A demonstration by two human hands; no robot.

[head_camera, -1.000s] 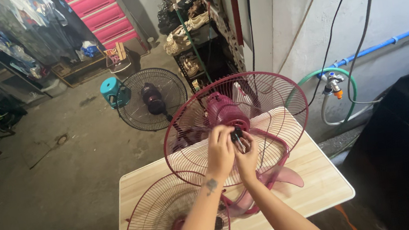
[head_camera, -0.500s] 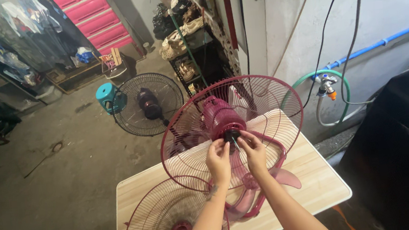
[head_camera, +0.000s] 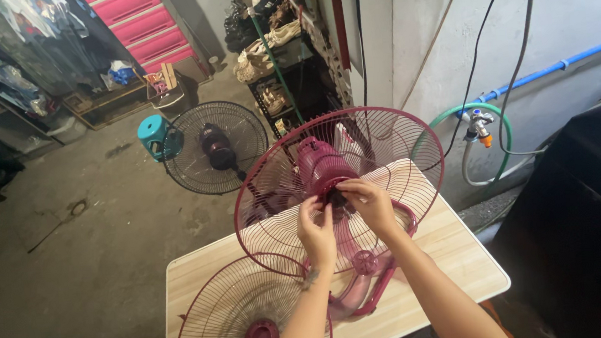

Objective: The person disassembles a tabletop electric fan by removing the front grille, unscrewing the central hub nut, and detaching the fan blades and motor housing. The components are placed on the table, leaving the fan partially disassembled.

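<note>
Concrete-floored workshop, grey wall on the right. Holds one wooden table (head_camera: 457, 249), pale and bare along its right edge.

Counts two maroon wire guards: rear guard (head_camera: 413, 146) upright at the table's far edge with the maroon motor (head_camera: 318, 162) at its centre, and loose front guard (head_camera: 219, 318) flat over the near left corner. One translucent pink blade (head_camera: 357, 297) lies between them. One black floor fan (head_camera: 216, 147) stands beyond the table.

Left hand (head_camera: 318, 233) and right hand (head_camera: 373, 205) meet at the motor's face, fingertips pinched together on one small black fastener (head_camera: 334, 196). A second ago held it clear of the guard; now sits against the shaft, so seems to be going on, not off.
</note>
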